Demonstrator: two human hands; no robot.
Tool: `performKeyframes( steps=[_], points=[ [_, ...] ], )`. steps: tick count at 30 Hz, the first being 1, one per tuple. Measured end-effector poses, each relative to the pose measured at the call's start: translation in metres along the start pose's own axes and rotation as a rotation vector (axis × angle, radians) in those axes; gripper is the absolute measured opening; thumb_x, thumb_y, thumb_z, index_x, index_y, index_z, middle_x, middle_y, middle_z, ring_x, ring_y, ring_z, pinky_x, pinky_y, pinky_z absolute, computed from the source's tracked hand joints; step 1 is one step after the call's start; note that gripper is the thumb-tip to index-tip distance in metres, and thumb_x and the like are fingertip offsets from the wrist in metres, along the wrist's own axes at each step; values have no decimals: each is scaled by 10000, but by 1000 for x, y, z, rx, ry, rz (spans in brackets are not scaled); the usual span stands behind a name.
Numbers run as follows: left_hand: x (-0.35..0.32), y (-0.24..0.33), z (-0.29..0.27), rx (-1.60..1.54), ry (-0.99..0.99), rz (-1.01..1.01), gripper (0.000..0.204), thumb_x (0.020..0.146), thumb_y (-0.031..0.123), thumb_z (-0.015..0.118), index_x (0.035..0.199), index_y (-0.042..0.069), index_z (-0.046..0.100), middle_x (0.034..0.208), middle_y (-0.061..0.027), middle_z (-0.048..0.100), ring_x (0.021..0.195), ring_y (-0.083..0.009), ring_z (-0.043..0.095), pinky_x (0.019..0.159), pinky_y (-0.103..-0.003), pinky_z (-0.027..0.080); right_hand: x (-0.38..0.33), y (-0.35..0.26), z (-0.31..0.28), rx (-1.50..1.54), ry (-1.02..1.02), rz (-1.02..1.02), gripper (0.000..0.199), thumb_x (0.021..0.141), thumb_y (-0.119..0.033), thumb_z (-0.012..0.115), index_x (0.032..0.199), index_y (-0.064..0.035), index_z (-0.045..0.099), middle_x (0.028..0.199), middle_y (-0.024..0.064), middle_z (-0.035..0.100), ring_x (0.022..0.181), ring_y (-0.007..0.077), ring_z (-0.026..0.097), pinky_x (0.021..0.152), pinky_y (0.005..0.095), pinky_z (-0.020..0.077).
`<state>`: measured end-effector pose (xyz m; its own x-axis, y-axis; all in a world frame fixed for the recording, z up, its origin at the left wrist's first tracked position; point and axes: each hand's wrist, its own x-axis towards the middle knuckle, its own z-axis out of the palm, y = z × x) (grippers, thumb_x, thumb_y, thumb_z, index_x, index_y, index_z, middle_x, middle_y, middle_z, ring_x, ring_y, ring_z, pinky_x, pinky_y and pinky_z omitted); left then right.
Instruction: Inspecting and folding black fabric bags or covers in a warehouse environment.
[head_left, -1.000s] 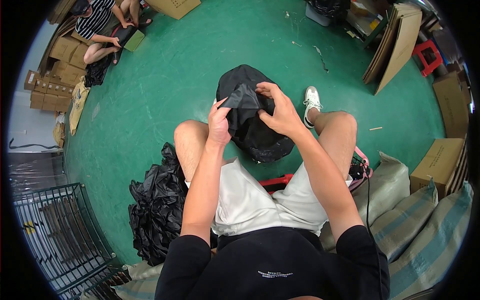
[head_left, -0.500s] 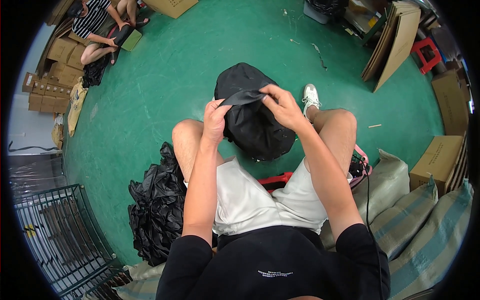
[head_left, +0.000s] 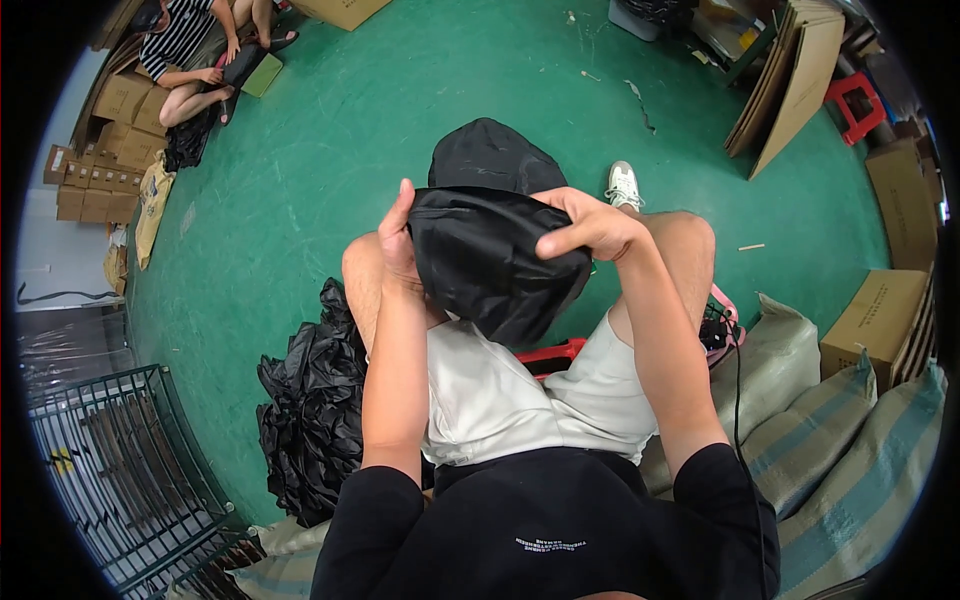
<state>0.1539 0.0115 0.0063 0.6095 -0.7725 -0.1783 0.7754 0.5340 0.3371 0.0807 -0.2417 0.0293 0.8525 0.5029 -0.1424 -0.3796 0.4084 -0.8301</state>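
Between my knees, a black fabric cover (head_left: 490, 260) is stretched between my two hands. My left hand (head_left: 400, 248) holds its left edge, thumb pointing up and the other fingers hidden behind the cloth. At the right edge my right hand (head_left: 592, 228) grips it, the thumb across the front. Just beyond the cover lies a black rounded fabric bundle (head_left: 490, 155), partly hidden by it. I cannot tell whether the two are joined. Beside my left leg is a heap of crumpled black sheet material (head_left: 315, 410).
A red object (head_left: 555, 357) shows under the cover. Striped woven sacks (head_left: 810, 430) and a carton (head_left: 873, 312) are at my right. A metal rack (head_left: 130, 460) stands at the left. Another person (head_left: 190, 60) sits by cartons at far left. Flattened cardboard (head_left: 800, 90) leans far right.
The strip of cloth pulled taut between my hands has opened into a wide cover, now lower and nearer me. My hands have moved apart. The other person's hands have shifted.
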Motion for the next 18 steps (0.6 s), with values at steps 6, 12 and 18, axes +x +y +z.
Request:
performKeyframes(
  steps=[6, 12, 18],
  points=[
    [5, 0, -4, -5, -24, 147, 661, 997, 519, 379, 1099, -77, 648, 1143, -251, 656, 1058, -380, 635, 984, -485, 476, 23, 36, -36, -765, 521, 51, 225, 682, 37, 587, 906, 39, 608, 786, 37, 623, 753, 124, 543, 661, 322, 421],
    [7, -2, -4, -42, -82, 198, 684, 994, 534, 376, 1162, -84, 616, 1202, -249, 631, 1087, -390, 620, 993, -497, 468, 32, 45, -43, -686, 782, -117, 226, 731, 103, 436, 899, 34, 570, 877, 90, 620, 772, 219, 579, 701, 318, 454],
    [2, 8, -23, 79, -92, 344, 578, 937, 418, 588, 1211, -90, 573, 1230, -244, 615, 1125, -364, 605, 1021, -483, 456, 11, 9, -18, 579, 296, -205, 339, 835, 56, 399, 1161, 62, 493, 1094, 197, 621, 970, 308, 646, 892, 395, 534]
  ],
)
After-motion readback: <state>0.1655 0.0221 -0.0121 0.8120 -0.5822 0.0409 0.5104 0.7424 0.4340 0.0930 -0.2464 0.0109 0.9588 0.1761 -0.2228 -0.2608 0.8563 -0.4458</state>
